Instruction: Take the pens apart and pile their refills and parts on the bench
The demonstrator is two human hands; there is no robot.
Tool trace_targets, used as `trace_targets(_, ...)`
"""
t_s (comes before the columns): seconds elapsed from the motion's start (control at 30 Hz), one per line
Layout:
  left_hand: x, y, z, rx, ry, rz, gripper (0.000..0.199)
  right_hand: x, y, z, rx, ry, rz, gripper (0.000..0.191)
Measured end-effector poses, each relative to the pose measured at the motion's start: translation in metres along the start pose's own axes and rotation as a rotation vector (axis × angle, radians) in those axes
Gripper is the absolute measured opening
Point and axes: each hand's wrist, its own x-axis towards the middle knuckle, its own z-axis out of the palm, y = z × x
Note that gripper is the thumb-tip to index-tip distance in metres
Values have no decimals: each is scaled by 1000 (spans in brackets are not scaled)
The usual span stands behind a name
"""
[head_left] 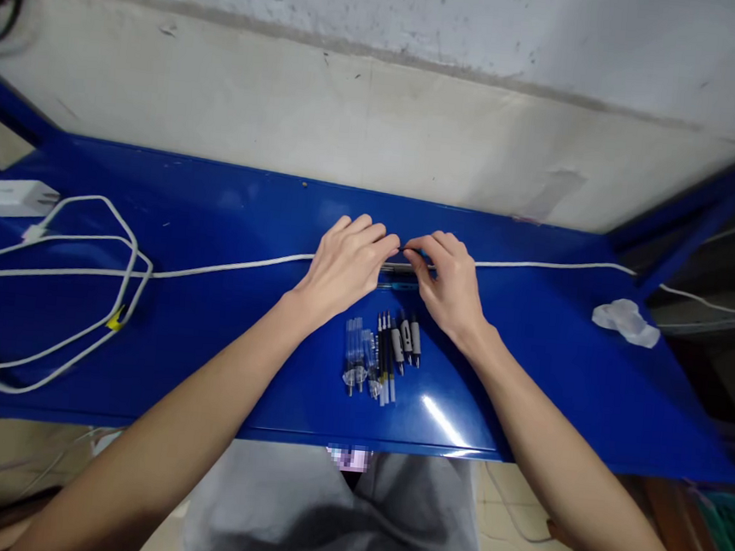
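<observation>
- Across the middle of a blue surface (219, 202), both hands are held close together, with thumbs and fingertips nearly meeting.
- By the left hand (348, 261), a small dark pen part (401, 248) is pinched at one side between thumb and forefinger.
- By the right hand (448, 274), the same part is gripped from the other side; its shape is mostly hidden by the fingers, and whether it is raised off the surface cannot be told.
- Just below the fingertips, a teal pen (403, 286) is laid crosswise, partly covered by the right hand.
- Nearer the person, loose pieces are set out in a row: clear plastic tubes (354, 336) at the left, dark refills (388, 354) with pale ends in the middle, and three gray grips (407, 336) with metal tips at the right.
- Behind the hands, a white cable (233, 266) is stretched across; at the far left it is looped near a white charger (12, 197).
- Toward the right end, a crumpled white wad (626, 322) is left.
</observation>
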Motion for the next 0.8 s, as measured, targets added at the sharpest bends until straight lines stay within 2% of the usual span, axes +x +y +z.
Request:
trace_targets(0.13, 0, -3, 2, -6, 31, -55, 25, 0, 6, -2, 68, 66, 8, 21)
trace_targets(0.3, -3, -17, 1, -8, 137, -174, 27, 1, 12, -10, 115, 203, 73, 20)
trace_targets(0.37, -3, -21, 0, -3, 155, -213, 28, 1, 7, -14, 138, 201, 108, 21)
trace_targets(0.43, -3, -23, 0, -13, 146, -234, 28, 0, -3, -19, 192, 87, 106, 23)
trace_targets(0.57, -2, -22, 0, -33, 122, -232, 25, -4, -26, -24, 405, -272, 23, 28)
trace_targets(0.67, -2, -20, 0, -41, 123, -230, 25, -4, -32, -24, 528, -377, 0, 30)
trace_targets(0.8, -3, -20, 0, -64, 116, -238, 26, -1, -29, -23, 646, -435, -7, 29)
